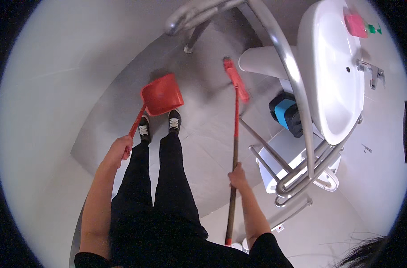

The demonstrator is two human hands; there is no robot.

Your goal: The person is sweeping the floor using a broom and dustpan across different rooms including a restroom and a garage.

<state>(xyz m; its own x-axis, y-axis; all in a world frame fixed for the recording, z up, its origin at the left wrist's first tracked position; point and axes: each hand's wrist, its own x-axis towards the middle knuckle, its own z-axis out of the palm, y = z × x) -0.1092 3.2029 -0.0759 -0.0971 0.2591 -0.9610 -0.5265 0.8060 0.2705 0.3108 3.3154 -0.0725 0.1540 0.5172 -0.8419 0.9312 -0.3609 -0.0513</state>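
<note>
My left hand [122, 147] is wrapped round the handle of a red dustpan [162, 94]. The pan hangs or rests just ahead of my shoes, tilted, and nothing shows plainly inside it. In my right hand [238, 176] is the long pole of a broom, its lower part red and its upper part dark. The red broom head [235, 79] meets the grey floor near the foot of the sink, to the right of the dustpan and apart from it.
A white sink [333, 76] with a metal tap [372, 71] and a pink soap bottle [356, 25] stands at the right. Steel grab rails [297, 85] curve around it. Below lie a black and blue object [286, 114] and a white toilet [275, 167]. Grey tiles form the floor [203, 138].
</note>
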